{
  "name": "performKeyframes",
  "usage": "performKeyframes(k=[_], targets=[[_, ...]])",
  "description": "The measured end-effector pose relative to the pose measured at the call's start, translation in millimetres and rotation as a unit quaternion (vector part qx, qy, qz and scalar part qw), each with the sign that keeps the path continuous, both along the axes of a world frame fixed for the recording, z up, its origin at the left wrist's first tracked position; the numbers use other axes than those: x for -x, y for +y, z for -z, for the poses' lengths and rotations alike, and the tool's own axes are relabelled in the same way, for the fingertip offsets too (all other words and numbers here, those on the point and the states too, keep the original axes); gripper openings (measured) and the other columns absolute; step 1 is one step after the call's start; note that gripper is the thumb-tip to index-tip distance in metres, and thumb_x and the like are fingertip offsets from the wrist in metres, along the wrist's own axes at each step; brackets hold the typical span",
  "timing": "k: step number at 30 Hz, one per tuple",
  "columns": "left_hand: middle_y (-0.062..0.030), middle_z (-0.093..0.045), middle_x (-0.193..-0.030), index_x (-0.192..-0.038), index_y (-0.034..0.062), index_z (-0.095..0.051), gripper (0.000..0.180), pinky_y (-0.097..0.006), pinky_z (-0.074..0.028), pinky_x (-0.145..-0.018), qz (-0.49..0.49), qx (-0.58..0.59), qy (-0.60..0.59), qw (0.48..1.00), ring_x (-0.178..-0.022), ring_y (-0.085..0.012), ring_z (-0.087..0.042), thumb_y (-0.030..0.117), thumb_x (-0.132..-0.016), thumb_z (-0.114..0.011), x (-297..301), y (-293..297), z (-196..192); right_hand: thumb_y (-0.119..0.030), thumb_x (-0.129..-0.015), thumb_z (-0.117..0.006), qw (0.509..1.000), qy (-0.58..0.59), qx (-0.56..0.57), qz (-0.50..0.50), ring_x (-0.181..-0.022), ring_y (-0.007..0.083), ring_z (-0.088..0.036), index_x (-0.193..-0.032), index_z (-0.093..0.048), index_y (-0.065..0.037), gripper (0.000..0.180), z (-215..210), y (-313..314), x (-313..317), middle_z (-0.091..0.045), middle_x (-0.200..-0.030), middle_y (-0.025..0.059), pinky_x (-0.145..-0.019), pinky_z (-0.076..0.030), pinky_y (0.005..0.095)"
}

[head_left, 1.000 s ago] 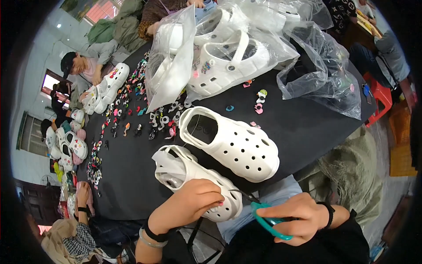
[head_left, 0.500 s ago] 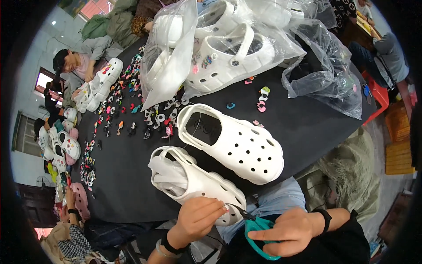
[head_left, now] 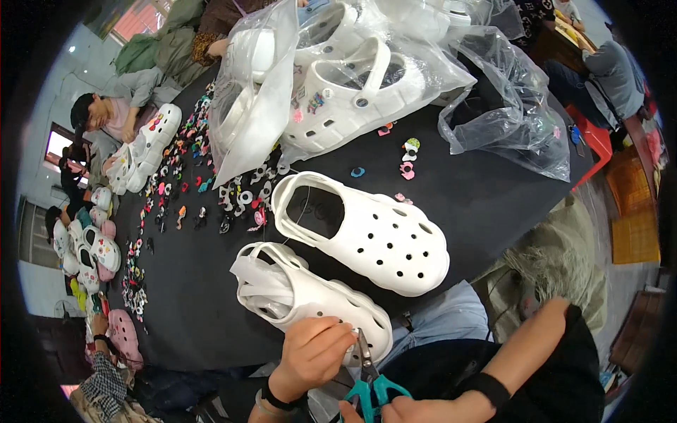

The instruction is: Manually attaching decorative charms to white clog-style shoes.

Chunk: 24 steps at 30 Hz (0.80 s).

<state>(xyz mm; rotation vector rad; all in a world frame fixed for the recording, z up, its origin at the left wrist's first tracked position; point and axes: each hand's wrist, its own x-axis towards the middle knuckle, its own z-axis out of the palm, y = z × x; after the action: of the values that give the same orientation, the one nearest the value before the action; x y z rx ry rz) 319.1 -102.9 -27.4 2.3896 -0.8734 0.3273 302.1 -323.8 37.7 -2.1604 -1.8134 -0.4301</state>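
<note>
The left hand [head_left: 310, 351] pinches the near white clog [head_left: 303, 296] at six o'clock on the black surface [head_left: 479, 204]. The right hand [head_left: 416, 409] holds teal scissors [head_left: 370, 381] against it. A second clog [head_left: 367, 229] lies just beyond.

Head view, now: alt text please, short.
A person's left hand pinches the toe of a white clog at the near edge of a black table, while the right hand holds teal scissors against it. A second white clog lies beyond, with small charms and bagged clogs behind.

Black wristbands (both wrists), black sleeve, bare forearms
</note>
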Motion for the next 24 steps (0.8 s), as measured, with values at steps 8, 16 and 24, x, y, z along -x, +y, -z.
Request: performKeyframes(k=[8,16,24], targets=[[-0.0079,-0.068,-0.102,-0.094,-0.0008,-0.069,0.025,-0.036,-0.051,-0.075,0.01,-0.022,0.024,0.999,-0.09,-0.0236,-0.063,0.0,-0.07,-0.067,-2,4,0,-0.014,-0.088,-0.046,0.997,-0.029,0.075,-0.006,-0.048,0.0102,-0.045,-0.103,-0.06,0.004,0.027,28,19,19,-0.059,-0.093,0.0126,-0.042,-0.033,0.0241],[-0.0086,-0.067,-0.103,-0.097,0.0001,-0.068,0.027,-0.036,-0.05,-0.075,0.021,-0.02,0.017,0.999,-0.09,-0.0244,-0.063,0.003,-0.07,-0.067,-2,8,-6,-0.014,-0.083,-0.064,0.96,0.275,0.016,-0.05,-0.048,0.0101,-0.054,-0.095,-0.06,-0.008,0.014,-25,3,-76,-0.061,-0.106,0.015,-0.038,-0.039,0.022],[-0.0068,-0.064,-0.101,-0.095,0.0057,-0.064,0.023,-0.036,-0.045,-0.08,0.027,-0.008,0.108,0.994,-0.093,-0.0255,-0.059,0.005,-0.073,-0.069,-7,4,-14,-0.032,-0.102,-0.044,0.386,0.872,-0.281,0.104,-0.047,0.0044,-0.041,-0.102,-0.056,-0.006,0.028,55,-49,-123,-0.063,-0.098,0.006,-0.046,-0.037,0.0182]])
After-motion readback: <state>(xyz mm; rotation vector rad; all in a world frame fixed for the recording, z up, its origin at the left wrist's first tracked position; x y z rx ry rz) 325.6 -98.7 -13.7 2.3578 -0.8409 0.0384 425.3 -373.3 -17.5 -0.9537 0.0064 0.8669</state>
